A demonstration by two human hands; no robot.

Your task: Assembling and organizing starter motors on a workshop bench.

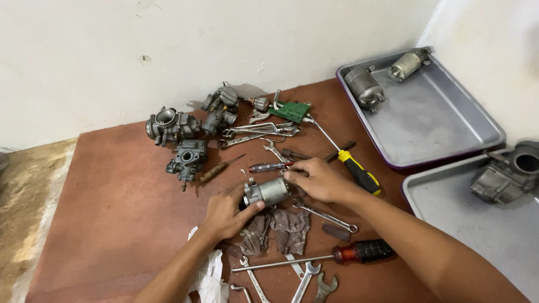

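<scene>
Head view: two hands hold a small grey motor (pixel 267 192) in the middle of the brown tabletop (pixel 123 224).
The left hand (pixel 224 216) has its grip closed around one end; the right hand (pixel 320 180) pinches the other end. The motor looks whole, with no tool on it yet; screwdrivers and wrenches lie near.

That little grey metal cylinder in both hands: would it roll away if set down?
The grey metal cylinder looks round-bodied, so it may roll, though end lugs could stop it. Solid metal, so probably heavy for its size and stiff. The left hand and right hand steady it.
</scene>
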